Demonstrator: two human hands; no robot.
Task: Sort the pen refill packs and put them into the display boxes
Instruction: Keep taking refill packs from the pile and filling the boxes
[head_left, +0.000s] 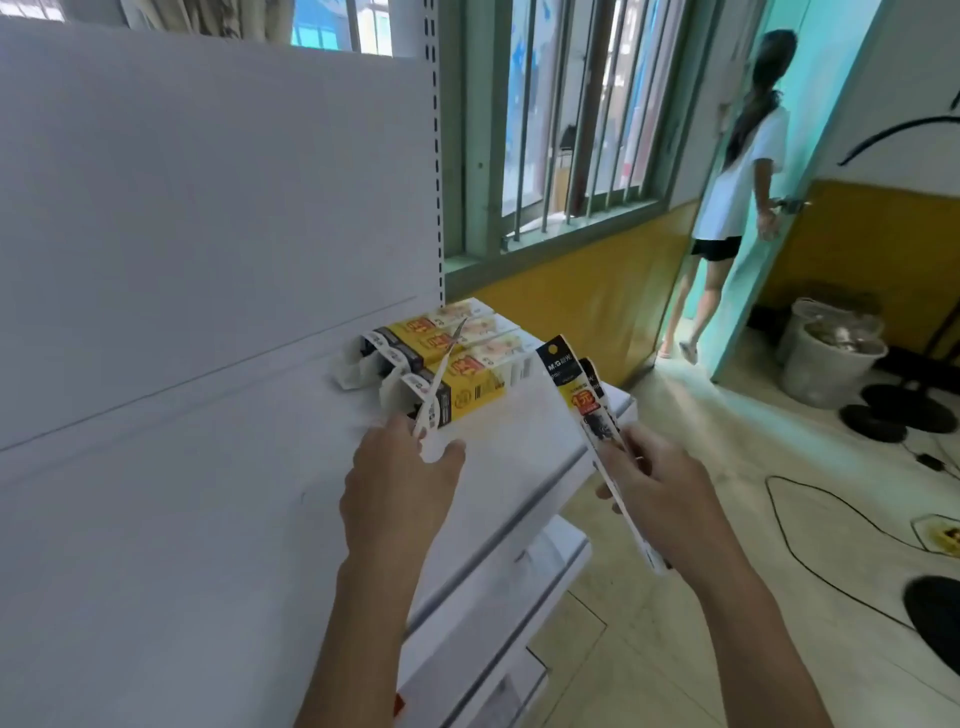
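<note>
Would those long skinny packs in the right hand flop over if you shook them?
Probably only a little bendy: the refill packs are long, thin and flat, yet stand straight above the right hand. Likely light, since one pinch holds them while the left hand holds the scissors. Flat, so they shouldn't roll.

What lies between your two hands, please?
In the head view, only bare white metal shelf shows between the left hand, pinching a slim white pack, and the right hand, gripping black-and-yellow refill packs.
</note>
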